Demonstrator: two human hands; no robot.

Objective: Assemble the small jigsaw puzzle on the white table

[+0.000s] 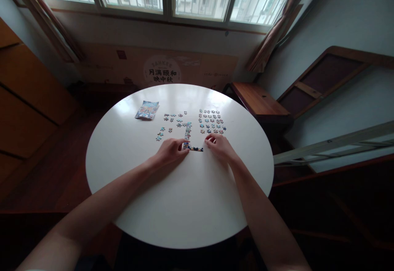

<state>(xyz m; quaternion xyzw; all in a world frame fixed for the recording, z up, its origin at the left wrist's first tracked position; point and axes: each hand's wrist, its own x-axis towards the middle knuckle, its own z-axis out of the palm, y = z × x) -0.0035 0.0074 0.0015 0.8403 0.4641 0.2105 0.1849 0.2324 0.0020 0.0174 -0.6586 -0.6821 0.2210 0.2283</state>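
Observation:
On the round white table [184,205] lies a joined L-shaped strip of jigsaw pieces [191,143]. My left hand [170,151] rests at the strip's left corner, its fingers curled and pinched on the corner pieces. My right hand [219,146] sits at the strip's right end with fingers bent, fingertips touching the table by a small piece I cannot make out. Loose jigsaw pieces [211,121] are spread in rows just beyond my right hand. More loose pieces [170,124] lie scattered beyond my left hand.
A small printed packet [147,110] lies at the table's far left. A wooden bench [260,101] stands to the right of the table, a wooden cabinet [27,99] at the left. A cardboard box [160,70] leans under the window.

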